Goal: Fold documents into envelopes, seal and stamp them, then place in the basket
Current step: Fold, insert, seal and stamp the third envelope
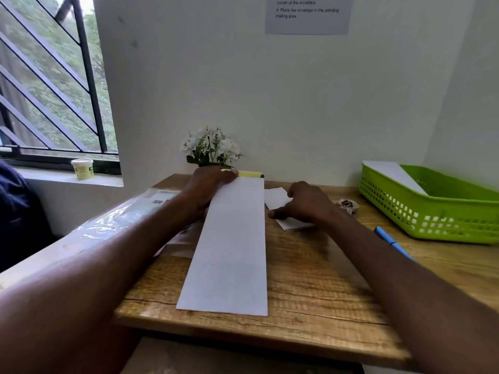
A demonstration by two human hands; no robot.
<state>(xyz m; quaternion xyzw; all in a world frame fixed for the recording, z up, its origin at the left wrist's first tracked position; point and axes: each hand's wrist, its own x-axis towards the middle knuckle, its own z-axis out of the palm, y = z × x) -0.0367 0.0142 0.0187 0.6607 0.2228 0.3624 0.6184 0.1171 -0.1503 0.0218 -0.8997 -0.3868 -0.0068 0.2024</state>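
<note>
A long white folded document [229, 249] lies lengthwise on the wooden desk [310, 287], running from the near edge to the far side. My left hand [208, 190] holds its far left corner, thumb on top of the sheet. My right hand [305, 203] rests just right of the document, fingers curled down onto a small white envelope [280, 199]; I cannot tell whether it grips it. A green plastic basket [432, 211] stands at the right with a white envelope [394, 175] leaning inside it.
A clear plastic packet [129, 214] lies under my left forearm. A yellow highlighter [251, 174] and a white flower plant [210, 147] stand by the wall. A tape roll [348, 205] and blue pen [391, 242] lie near the basket. A tub [82, 168] sits on the windowsill.
</note>
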